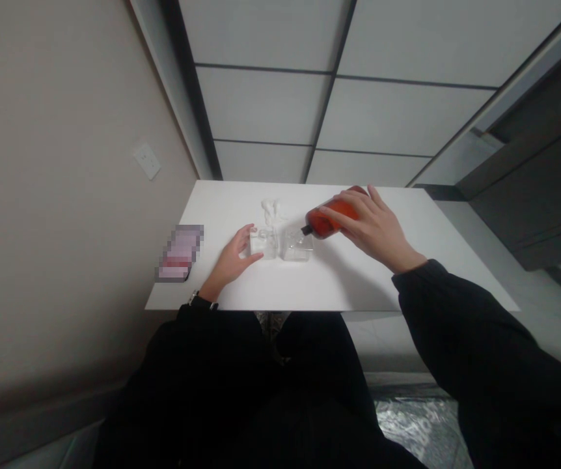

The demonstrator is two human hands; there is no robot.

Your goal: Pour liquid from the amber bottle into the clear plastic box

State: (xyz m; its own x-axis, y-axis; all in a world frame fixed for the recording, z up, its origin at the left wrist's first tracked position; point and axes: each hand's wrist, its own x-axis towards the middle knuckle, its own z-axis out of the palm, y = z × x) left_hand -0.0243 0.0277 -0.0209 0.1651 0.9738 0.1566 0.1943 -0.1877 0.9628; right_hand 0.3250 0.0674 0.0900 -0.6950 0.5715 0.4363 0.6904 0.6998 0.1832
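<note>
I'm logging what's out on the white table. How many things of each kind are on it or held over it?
Clear glass containers: 2
Orange-red bottle, tilted in the right hand: 1
Clear crumpled wrapper: 1
Blurred-out flat item at the table's left edge: 1
Total: 5
The left hand touches the left container.

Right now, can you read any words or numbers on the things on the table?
None can be read.
Orange bottle in the right hand: no label shows.
Clear glasses by the left hand: plain.
Flat thing at the table edge: blurred out.
</note>
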